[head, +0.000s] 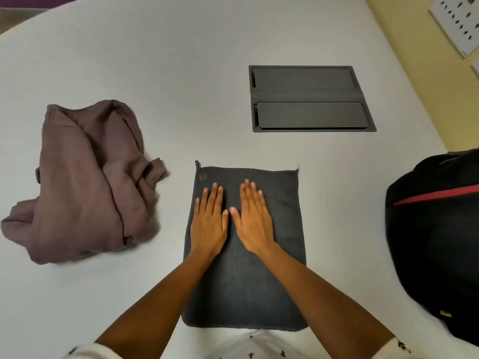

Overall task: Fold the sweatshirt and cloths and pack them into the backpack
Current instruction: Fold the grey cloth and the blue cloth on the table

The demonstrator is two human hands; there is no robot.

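Observation:
A dark grey cloth (pixel 243 291) lies flat on the white table in front of me, folded into a tall rectangle with a small loop at its far left corner. My left hand (pixel 209 221) and my right hand (pixel 252 218) rest side by side on its far half, palms down, fingers straight. A mauve sweatshirt (pixel 85 182) sits crumpled in a heap to the left, apart from the cloth. A black backpack (pixel 435 242) with a red stripe lies at the right edge of the table.
A dark grey recessed cable hatch (pixel 311 98) is set into the white table (pixel 181 86) beyond the cloth. A yellow wall with a white socket panel (pixel 456 22) stands at the far right.

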